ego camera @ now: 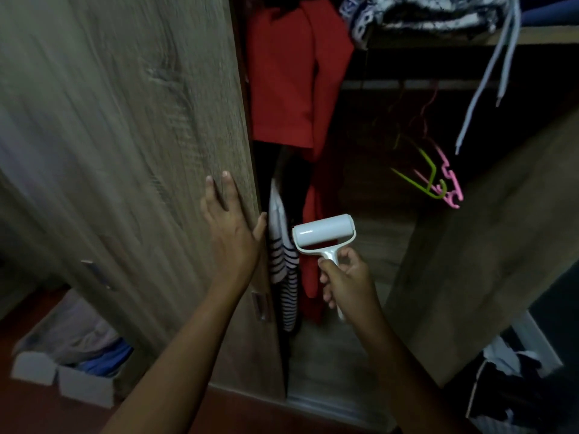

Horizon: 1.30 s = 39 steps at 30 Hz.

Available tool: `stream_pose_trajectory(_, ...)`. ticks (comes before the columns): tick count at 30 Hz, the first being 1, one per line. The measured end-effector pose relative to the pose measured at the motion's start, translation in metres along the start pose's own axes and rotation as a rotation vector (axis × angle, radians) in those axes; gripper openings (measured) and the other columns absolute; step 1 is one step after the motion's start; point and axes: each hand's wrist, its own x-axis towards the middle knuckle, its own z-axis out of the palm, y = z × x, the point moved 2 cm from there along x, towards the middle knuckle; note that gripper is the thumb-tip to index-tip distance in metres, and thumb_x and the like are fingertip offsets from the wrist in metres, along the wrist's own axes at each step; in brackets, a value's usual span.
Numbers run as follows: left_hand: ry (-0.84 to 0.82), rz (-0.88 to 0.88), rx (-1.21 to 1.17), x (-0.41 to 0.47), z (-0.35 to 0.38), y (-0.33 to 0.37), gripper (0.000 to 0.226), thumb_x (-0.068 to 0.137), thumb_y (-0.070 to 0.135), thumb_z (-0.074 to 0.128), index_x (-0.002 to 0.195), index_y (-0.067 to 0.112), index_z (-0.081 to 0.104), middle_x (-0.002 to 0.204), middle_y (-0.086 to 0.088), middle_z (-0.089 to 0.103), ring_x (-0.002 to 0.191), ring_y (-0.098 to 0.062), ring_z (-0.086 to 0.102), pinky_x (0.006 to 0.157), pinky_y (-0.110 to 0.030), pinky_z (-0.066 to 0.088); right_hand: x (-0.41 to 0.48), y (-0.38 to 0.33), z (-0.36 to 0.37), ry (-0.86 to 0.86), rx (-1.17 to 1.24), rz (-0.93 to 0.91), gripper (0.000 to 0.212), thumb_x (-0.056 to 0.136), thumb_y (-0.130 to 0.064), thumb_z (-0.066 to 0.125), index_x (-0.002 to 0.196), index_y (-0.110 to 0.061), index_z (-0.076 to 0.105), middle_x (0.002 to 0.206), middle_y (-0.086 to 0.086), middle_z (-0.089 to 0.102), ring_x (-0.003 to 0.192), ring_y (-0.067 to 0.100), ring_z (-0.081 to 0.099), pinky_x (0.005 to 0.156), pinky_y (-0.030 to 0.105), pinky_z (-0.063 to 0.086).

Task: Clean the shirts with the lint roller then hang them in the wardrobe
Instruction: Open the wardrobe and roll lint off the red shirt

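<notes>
My right hand [344, 281] grips the handle of a white lint roller [322, 233], its drum pointing up in front of the open wardrobe. My left hand [232, 233] lies flat on the wooden wardrobe door [125, 151], fingers spread, thumb hooked around the door's edge. Inside hang a red garment [282, 73] and, lower down, a black-and-white striped shirt [283, 270] right beside the door edge. A green hanger [423, 177] and a pink hanger [451, 183] hang bare from the rail at the right.
Patterned folded clothes [423, 14] lie on the upper shelf, with grey cords [488, 89] dangling down. A second wooden door [488, 245] stands open at the right. White boxes with clothes [72, 364] sit on the floor at left; dark clothes [507, 386] are piled at bottom right.
</notes>
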Motion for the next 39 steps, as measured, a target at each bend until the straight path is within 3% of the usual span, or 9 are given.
stream_pose_trajectory(15,-0.028,0.0,0.016,0.038,-0.032,-0.088,0.097,0.087,0.039,0.072,0.161,0.014,0.014,0.163,-0.024,0.013,0.143,-0.047,0.022,0.112,-0.056,0.034,-0.01,-0.007,0.094,-0.005,-0.037,0.019,0.015,0.094,-0.022,0.064,0.103,-0.011,0.057,0.061,0.001,0.062,0.042,0.019,0.051,0.04,0.027,0.042)
stream_pose_trajectory(21,-0.032,0.003,0.019,0.036,-0.031,-0.089,0.098,0.087,0.043,0.071,0.161,0.015,0.013,0.163,-0.023,0.014,0.144,-0.045,0.022,0.109,-0.061,0.039,-0.006,-0.009,0.102,-0.005,-0.041,-0.001,0.01,0.095,-0.022,0.062,0.097,-0.013,0.058,0.059,0.001,0.062,0.038,0.019,0.05,0.041,0.027,0.042)
stream_pose_trajectory(27,-0.029,-0.008,0.026,0.035,-0.035,-0.083,0.096,0.087,0.036,0.072,0.16,0.013,0.014,0.163,-0.024,0.013,0.145,-0.045,0.022,0.11,-0.059,0.037,-0.012,-0.016,0.088,0.015,-0.008,-0.005,0.018,0.101,-0.027,0.053,0.101,-0.009,0.056,0.066,0.007,0.058,0.04,0.017,0.05,0.039,0.027,0.044)
stream_pose_trajectory(30,0.036,-0.013,-0.036,0.029,-0.039,-0.062,0.083,0.089,0.03,0.069,0.158,0.013,0.025,0.162,-0.023,0.02,0.146,-0.04,0.024,0.113,-0.056,0.034,-0.017,-0.016,0.072,0.047,0.039,-0.008,0.024,0.104,-0.035,0.045,0.104,-0.014,0.056,0.066,0.006,0.055,0.042,0.018,0.05,0.04,0.03,0.047)
stream_pose_trajectory(32,0.092,0.032,-0.16,0.019,-0.036,-0.038,0.068,0.09,0.028,0.068,0.149,0.009,0.04,0.152,-0.019,0.038,0.14,-0.033,0.037,0.111,-0.047,0.037,-0.017,-0.012,0.058,0.085,0.041,-0.003,0.033,0.105,-0.041,0.039,0.104,-0.016,0.06,0.064,0.006,0.053,0.041,0.017,0.048,0.04,0.03,0.047)
stream_pose_trajectory(35,0.005,0.086,-0.363,-0.007,-0.016,0.001,0.04,0.091,0.024,0.069,0.126,0.009,0.058,0.118,-0.009,0.063,0.11,-0.02,0.059,0.093,-0.032,0.048,-0.011,-0.007,0.029,0.18,0.017,0.005,0.042,0.104,-0.048,0.035,0.098,-0.018,0.064,0.058,0.002,0.049,0.038,0.014,0.045,0.038,0.026,0.044)
stream_pose_trajectory(37,-0.109,0.098,-0.383,-0.026,0.006,0.022,0.026,0.092,0.028,0.067,0.112,0.012,0.064,0.102,-0.003,0.067,0.09,-0.016,0.064,0.079,-0.029,0.052,-0.005,-0.005,0.009,0.205,0.028,-0.001,0.042,0.103,-0.05,0.035,0.098,-0.021,0.065,0.057,0.0,0.047,0.037,0.013,0.043,0.039,0.027,0.045)
stream_pose_trajectory(39,-0.211,0.053,-0.368,-0.045,0.039,0.033,0.026,0.092,0.035,0.064,0.108,0.014,0.065,0.097,-0.001,0.067,0.083,-0.015,0.065,0.075,-0.035,0.057,-0.001,-0.005,-0.012,0.212,0.039,0.014,0.041,0.103,-0.051,0.035,0.098,-0.023,0.065,0.057,-0.001,0.047,0.038,0.012,0.042,0.041,0.028,0.045)
